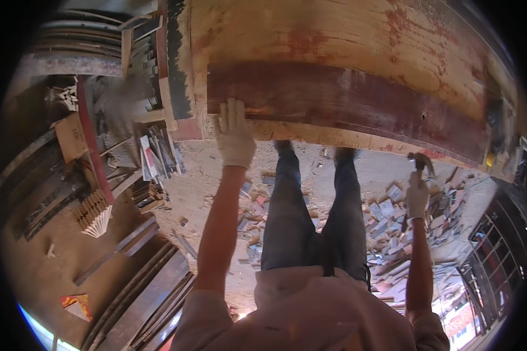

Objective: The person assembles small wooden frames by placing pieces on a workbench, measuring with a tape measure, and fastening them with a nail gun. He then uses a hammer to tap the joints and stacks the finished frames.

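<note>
A long dark red-brown board [310, 93] lies along the near edge of a worn yellowish wooden workbench [345, 35]. My left hand [236, 137], in a white glove, rests with outstretched fingers on the board's left end. Off the bench's front edge, to the right, my gloved right hand [417, 198] is wrapped round the handle of a hammer [420, 161]. The hammer's head points up toward the bench and does not touch the board. A small dark spot shows on the board's right part.
Many wood offcuts [386, 207] litter the floor around my legs. At the left lean stacked planks [140, 292], a cardboard box [71, 137] and bundles of thin sticks [96, 219]. A dark metal grid frame [500, 245] stands at the right.
</note>
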A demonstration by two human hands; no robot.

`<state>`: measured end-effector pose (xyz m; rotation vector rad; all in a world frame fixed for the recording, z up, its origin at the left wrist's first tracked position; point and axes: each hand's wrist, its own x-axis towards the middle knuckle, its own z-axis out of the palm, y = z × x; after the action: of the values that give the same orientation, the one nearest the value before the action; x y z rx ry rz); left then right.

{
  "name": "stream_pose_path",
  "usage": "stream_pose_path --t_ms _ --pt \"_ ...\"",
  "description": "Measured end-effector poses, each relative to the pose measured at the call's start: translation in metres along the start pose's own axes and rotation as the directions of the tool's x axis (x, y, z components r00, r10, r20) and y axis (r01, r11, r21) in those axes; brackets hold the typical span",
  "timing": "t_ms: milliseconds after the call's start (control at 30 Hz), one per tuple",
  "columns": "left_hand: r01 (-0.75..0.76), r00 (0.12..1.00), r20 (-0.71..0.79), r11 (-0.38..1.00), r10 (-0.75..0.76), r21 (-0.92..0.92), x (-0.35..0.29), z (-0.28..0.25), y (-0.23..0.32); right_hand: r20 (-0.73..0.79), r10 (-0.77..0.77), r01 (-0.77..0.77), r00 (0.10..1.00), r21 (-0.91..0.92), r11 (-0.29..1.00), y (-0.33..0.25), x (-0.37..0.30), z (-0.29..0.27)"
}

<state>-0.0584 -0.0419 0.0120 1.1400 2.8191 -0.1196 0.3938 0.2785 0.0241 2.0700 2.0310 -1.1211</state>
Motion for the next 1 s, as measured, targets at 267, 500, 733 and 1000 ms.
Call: stream_pose_path --t_ms 267,500,733,1000 --pt "0.259 0.921 -0.091 0.77 -0.379 -0.584 0.032 0.017 -0.076 0.029 -0.309 0.309 0.951 -0.203 0.929 -0.193 -0.019 0.014" --pt "0.377 0.925 0.281 0.698 -0.254 -0.609 0.002 -0.024 -0.1 -0.527 -0.227 0.226 0.819 -0.067 0.972 -0.14 0.019 -0.006" --pt "0.608 0.775 0.481 0.278 -0.411 -0.743 -0.112 -0.163 -0.046 0.284 0.061 -0.291 0.957 0.936 0.2 -0.072 0.001 -0.002" --pt "-0.139 0.672 0.453 -0.7 -0.586 -0.7 -0.26 -0.097 -0.232 0.374 -0.346 -0.339 0.86 0.927 0.161 -0.249 -0.191 0.053"
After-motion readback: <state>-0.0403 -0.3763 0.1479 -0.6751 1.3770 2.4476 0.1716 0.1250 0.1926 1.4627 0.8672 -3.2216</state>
